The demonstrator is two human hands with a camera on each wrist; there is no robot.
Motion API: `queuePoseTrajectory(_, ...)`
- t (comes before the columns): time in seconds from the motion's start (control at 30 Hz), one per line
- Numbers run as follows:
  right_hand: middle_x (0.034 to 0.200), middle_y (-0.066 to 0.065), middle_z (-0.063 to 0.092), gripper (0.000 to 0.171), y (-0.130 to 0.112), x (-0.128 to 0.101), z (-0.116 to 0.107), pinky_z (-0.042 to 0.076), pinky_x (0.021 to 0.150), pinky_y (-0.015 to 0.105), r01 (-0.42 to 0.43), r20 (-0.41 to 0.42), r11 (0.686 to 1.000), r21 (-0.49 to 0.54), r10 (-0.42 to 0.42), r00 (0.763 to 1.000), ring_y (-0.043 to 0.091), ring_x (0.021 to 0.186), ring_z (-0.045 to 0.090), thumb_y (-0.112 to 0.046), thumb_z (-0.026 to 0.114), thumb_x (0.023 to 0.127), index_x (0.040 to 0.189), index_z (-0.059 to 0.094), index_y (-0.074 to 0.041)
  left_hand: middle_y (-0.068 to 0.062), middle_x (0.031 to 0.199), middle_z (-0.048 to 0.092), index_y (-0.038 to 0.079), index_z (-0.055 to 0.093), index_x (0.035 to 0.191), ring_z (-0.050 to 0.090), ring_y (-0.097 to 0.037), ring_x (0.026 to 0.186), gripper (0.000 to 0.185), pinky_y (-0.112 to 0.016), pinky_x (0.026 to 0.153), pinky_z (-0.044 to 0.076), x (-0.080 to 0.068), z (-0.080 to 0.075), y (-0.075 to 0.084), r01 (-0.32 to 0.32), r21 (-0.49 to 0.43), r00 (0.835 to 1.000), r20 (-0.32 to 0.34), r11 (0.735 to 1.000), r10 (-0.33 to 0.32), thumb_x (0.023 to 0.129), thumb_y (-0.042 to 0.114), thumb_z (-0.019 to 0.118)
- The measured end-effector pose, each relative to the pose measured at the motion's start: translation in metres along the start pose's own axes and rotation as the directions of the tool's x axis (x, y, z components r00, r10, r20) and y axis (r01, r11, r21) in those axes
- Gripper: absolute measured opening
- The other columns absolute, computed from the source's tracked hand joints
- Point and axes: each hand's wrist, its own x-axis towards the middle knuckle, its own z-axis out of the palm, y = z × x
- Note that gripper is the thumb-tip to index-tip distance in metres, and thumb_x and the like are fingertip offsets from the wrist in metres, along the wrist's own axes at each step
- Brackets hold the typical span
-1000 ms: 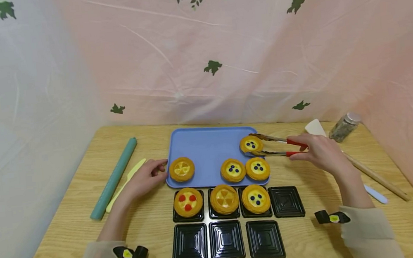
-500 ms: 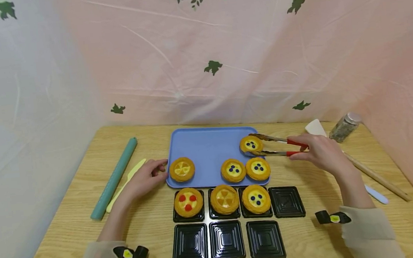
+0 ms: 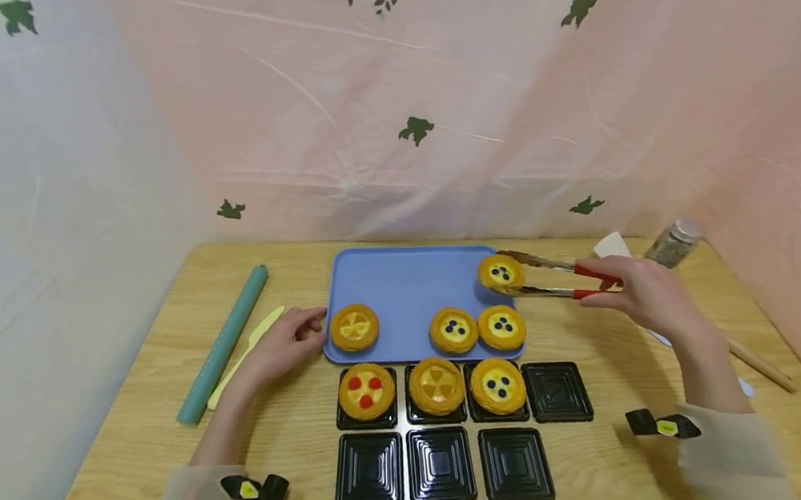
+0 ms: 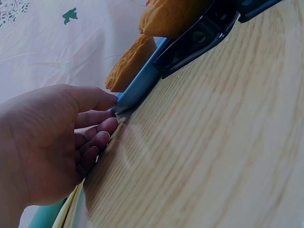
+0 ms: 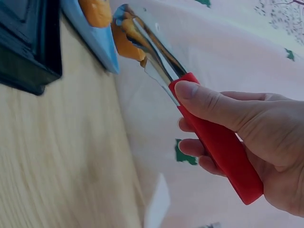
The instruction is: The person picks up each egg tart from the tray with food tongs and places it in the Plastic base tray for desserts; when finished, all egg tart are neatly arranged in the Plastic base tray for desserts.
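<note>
My right hand grips red-handled metal tongs, thumb on one handle and fingers on the other. Between the tongs' tips is a blueberry-topped tart, raised at the right rim of the blue tray. My left hand rests at the tray's left edge, its thumb and fingertips touching the side and its other fingers loosely bent. On the tray lie an orange-slice tart near that hand and two blueberry tarts at the front right.
Before the tray, black square holders stand in two rows; three bear tarts, one red-topped. At left lie a teal rolling pin and a yellow spreader. At right are a spice jar, a white spatula and a wooden stick.
The right hand has moved right and slightly up with the tongs, carrying the blueberry tart up from the tray and toward its right rim. The left hand stays put.
</note>
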Motion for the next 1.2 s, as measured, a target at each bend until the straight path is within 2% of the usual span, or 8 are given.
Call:
queuePoseTrajectory(0.2,0.093,0.000,0.076,0.054,0.008,-0.022,-0.014,0.039,0.059,0.024,0.039,-0.057,0.998,0.040,-0.037,0.998,0.000,0.074,0.055,-0.023,0.091,0.076,0.127,0.074,-0.015,-0.011,0.109,0.062,0.000,0.057,0.144,0.052,-0.018,0.092,0.050,-0.033,0.082,0.043,0.000,0.001,0.001,0.011,-0.009,1.000,0.002,1.000,-0.011,0.100,0.022,0.064)
queuePoseTrajectory(0.3,0.096,-0.007,0.074,0.054,0.012,-0.034,-0.022,0.043,0.062,0.018,0.066,-0.052,0.992,0.106,-0.061,0.997,-0.007,0.079,0.056,-0.017,0.091,0.075,0.126,0.075,-0.015,-0.011,0.108,0.061,-0.001,0.057,0.144,0.052,-0.018,0.092,0.049,-0.033,0.082,0.043,0.000,0.001,0.000,0.018,-0.005,1.000,0.002,1.000,-0.018,0.100,0.021,0.064)
queuePoseTrajectory(0.4,0.105,-0.020,0.071,0.057,0.015,-0.046,-0.030,0.046,0.068,0.012,0.097,-0.052,0.983,0.156,-0.090,0.995,-0.010,0.086,0.060,-0.011,0.091,0.072,0.126,0.074,-0.013,-0.011,0.108,0.061,-0.001,0.056,0.144,0.052,-0.018,0.092,0.050,-0.033,0.082,0.043,0.000,0.001,0.000,0.019,-0.006,1.000,0.005,1.000,-0.019,0.100,0.022,0.064)
queuePoseTrajectory(0.5,0.109,-0.032,0.066,0.060,0.018,-0.055,-0.035,0.046,0.072,0.008,0.132,-0.070,0.977,0.166,-0.122,0.990,-0.010,0.088,0.062,-0.009,0.093,0.067,0.124,0.076,-0.015,-0.011,0.109,0.062,-0.001,0.056,0.144,0.052,-0.018,0.092,0.050,-0.033,0.082,0.043,-0.001,0.001,0.000,0.022,-0.009,1.000,0.009,1.000,-0.022,0.100,0.023,0.063)
queuePoseTrajectory(0.57,0.109,-0.035,0.066,0.062,0.019,-0.061,-0.038,0.045,0.073,0.006,0.143,-0.071,0.975,0.169,-0.132,0.989,-0.009,0.087,0.063,-0.007,0.095,0.064,0.123,0.076,-0.016,-0.012,0.109,0.062,-0.001,0.056,0.144,0.052,-0.018,0.092,0.051,-0.033,0.082,0.043,-0.001,0.001,0.001,0.021,-0.010,1.000,0.009,1.000,-0.021,0.100,0.023,0.064)
queuePoseTrajectory(0.77,0.101,-0.028,0.069,0.065,0.020,-0.081,-0.044,0.041,0.077,0.005,0.080,-0.014,0.971,0.224,-0.079,0.997,-0.007,0.088,0.060,-0.005,0.095,0.062,0.122,0.076,-0.017,-0.013,0.109,0.063,-0.002,0.057,0.143,0.053,-0.019,0.093,0.051,-0.032,0.083,0.043,0.001,0.000,0.004,0.010,-0.009,1.000,0.001,1.000,-0.010,0.098,0.021,0.065)
queuePoseTrajectory(0.93,0.100,-0.025,0.071,0.065,0.023,-0.093,-0.043,0.043,0.070,0.008,0.068,0.027,0.952,0.297,-0.079,0.996,-0.008,0.087,0.060,0.002,0.093,0.062,0.123,0.075,-0.013,-0.013,0.110,0.064,-0.002,0.058,0.143,0.052,-0.018,0.092,0.051,-0.031,0.083,0.043,0.001,-0.001,0.005,-0.001,-0.012,1.000,0.004,1.000,0.001,0.098,0.021,0.064)
queuePoseTrajectory(1.2,0.093,-0.025,0.070,0.064,0.029,-0.100,-0.038,0.042,0.068,0.007,0.115,0.053,0.963,0.244,-0.132,0.990,-0.009,0.082,0.057,-0.003,0.094,0.060,0.120,0.077,-0.015,-0.013,0.110,0.064,-0.003,0.057,0.143,0.052,-0.017,0.091,0.051,-0.031,0.082,0.043,0.000,-0.001,0.004,0.003,-0.015,1.000,0.002,1.000,-0.003,0.098,0.021,0.065)
